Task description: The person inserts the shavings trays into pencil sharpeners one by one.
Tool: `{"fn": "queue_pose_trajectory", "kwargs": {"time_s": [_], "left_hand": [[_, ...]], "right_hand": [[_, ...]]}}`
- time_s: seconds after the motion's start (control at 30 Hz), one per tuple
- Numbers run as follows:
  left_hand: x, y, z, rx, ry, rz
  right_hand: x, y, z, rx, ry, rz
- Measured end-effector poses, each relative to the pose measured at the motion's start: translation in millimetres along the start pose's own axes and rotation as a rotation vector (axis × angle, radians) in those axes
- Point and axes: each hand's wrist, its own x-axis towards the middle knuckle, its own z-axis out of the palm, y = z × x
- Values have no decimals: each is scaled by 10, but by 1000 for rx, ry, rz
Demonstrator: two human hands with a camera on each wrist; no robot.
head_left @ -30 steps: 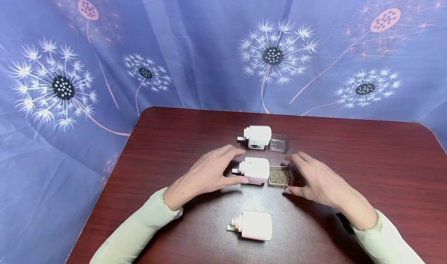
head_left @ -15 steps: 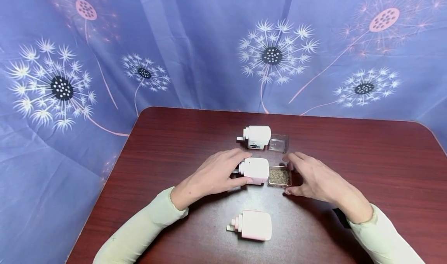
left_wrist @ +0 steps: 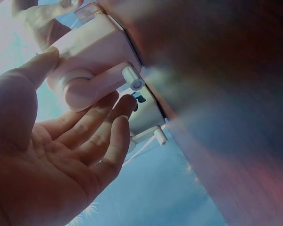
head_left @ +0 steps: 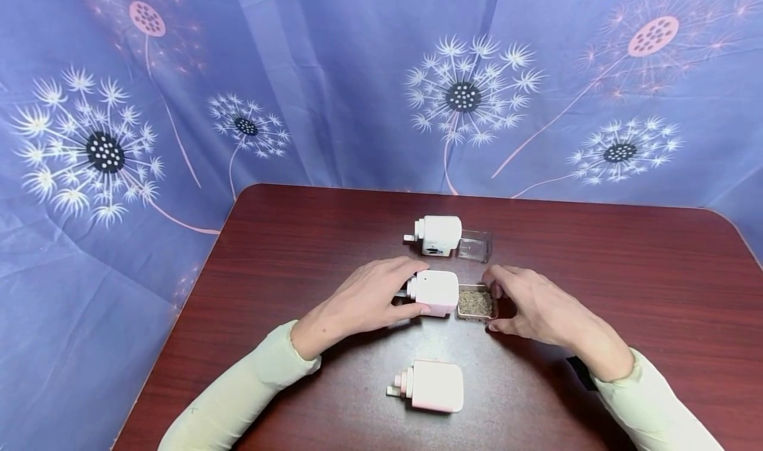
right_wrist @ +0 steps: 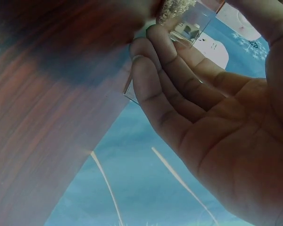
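Sharpener point(head_left: 437, 293) and drawer point(head_left: 475, 318) lay in one line across the table point(head_left: 334, 404), between my two hands. In the head view their shared long axis ran left to right, and that line seemed to me to matter most: the drawer stood out at the sharpener's right end, with brown bits point(head_left: 475, 301) in it, nearer my right hand point(head_left: 539, 305), while the sharpener's body was nearer my left hand point(head_left: 360, 299). My left hand held that body from the left, thumb against the near side and forefinger round the far corner. My right hand came in from the opposite side, thumb and fingers spread about the drawer's outer end. A far sharpener point(head_left: 441, 234) with its clear box point(head_left: 475, 246) and a near sharpener point(head_left: 438, 386) lay either side, roughly parallel to mine.

In the left wrist view, the crank point(left_wrist: 103, 84) faced my palm. My thumb pressed the body, and my other fingers curved loosely beneath the crank, in front of the far sharpener. My right hand showed past the drawer end.

In the right wrist view, my palm faced the drawer and my bent fingertips were right by it. I could not tell whether they were pinching it or only close beside it.
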Motion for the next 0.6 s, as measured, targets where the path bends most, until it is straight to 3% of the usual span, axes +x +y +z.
{"fn": "queue_pose_trajectory", "kwargs": {"time_s": [0.6], "left_hand": [[-4, 3, -8, -20, 13, 2]], "right_hand": [[15, -2, -3, 34, -14, 3]]}}
